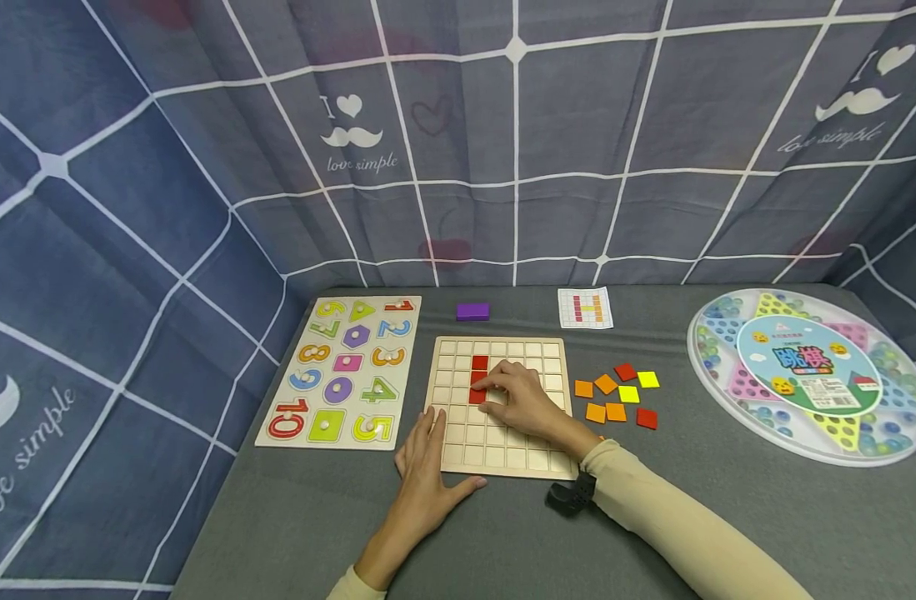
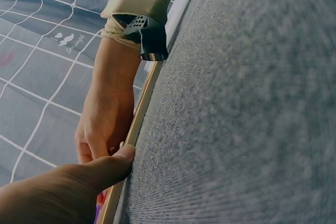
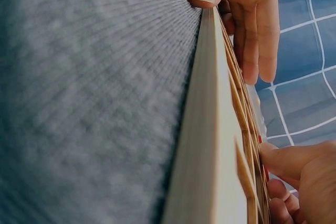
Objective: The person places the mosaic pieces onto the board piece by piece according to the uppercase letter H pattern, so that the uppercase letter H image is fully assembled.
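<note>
A pale wooden grid board (image 1: 495, 458) lies on the table with several red square tiles (image 1: 479, 363) in one column of its cells. My right hand (image 1: 523, 404) reaches over the board from the right; thumb and index finger pinch the lowest red tile (image 1: 476, 397) at its cell. At the board's front left corner is my left hand (image 1: 425, 475), its fingers straight along the left side. The left thumb (image 2: 113, 169) touches the front edge. In the right wrist view the right hand (image 3: 310, 177) partly hides the red tile.
Loose orange (image 1: 596, 412), yellow (image 1: 648, 380) and red tiles (image 1: 647, 418) lie right of the board. Behind it are a purple block (image 1: 473, 312) and a pattern card (image 1: 585, 308). A number puzzle (image 1: 363, 383) lies left, a round board-game package (image 1: 810, 375) far right.
</note>
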Demonstrator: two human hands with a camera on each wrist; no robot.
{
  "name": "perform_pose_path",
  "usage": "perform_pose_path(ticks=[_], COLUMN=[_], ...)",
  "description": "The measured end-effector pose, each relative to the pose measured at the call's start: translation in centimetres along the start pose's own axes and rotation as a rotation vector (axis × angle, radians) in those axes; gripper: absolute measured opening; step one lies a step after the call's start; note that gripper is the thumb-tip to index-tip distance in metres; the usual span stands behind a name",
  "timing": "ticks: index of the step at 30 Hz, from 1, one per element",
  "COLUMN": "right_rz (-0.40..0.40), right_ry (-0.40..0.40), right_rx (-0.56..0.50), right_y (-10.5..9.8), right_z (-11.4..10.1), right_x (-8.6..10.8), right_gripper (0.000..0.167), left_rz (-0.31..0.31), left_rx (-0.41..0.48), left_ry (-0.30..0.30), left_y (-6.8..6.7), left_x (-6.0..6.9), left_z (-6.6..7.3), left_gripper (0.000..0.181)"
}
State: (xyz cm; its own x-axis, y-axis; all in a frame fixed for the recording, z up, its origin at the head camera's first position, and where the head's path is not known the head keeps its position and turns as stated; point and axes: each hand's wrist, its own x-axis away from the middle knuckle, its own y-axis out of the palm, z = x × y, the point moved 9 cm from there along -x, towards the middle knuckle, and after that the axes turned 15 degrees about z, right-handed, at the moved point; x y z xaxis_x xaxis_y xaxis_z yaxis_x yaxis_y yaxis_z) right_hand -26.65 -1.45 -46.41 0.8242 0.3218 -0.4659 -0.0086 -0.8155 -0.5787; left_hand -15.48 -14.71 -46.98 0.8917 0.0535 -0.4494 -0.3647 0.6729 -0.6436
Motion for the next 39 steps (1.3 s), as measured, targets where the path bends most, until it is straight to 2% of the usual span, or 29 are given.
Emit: perform_pose_path(ticks=[5,9,12,16,21,30,34,39], right_rz=[-0.029,-0.065,-0.078,-0.042,0.049,0.185,0.208,0.18], right_ry=[0.02,0.048,0.017,-0.033,-0.037,-0.016,0.017,0.07], right_rx=[0.006,-0.049,-0.103,-0.142,-0.129,0.028,0.088,0.089], right_y=[0.0,-0.5,-1.5,-3.7,-7.5,-14.3,-15.8,-16.2], right_z=[0.2,0.3,0.1,0.4,2.4,7.1,9.1,10.7], right_x=[0.1,0.2,0.4,0.8,1.7,3.6,4.2,4.8], right_gripper=[0.036,0.041,0.041,0.041,0.039,0.033,0.034,0.034], left_rz=[0.0,0.003,0.006,0.009,0.013,0.014,0.011,0.011], left_rx=[-0.004,-0.008,-0.011,-0.007,0.003,0.003,-0.001,-0.006], left_ry=[-0.004,-0.005,-0.001,0.004,0.006,0.011,0.009,0.01], left_y=[0.0,0.0,0.0,-0.1,0.0,0.0,0.0,0.0], left_x=[0.1,0.1,0.1,0.2,0.1,0.0,0.0,0.0], left_z=[0.0,0.0,0.0,0.1,0.0,-0.1,-0.1,-0.1], left_gripper=[0.109,0.109,0.109,0.109,0.11,0.11,0.11,0.11])
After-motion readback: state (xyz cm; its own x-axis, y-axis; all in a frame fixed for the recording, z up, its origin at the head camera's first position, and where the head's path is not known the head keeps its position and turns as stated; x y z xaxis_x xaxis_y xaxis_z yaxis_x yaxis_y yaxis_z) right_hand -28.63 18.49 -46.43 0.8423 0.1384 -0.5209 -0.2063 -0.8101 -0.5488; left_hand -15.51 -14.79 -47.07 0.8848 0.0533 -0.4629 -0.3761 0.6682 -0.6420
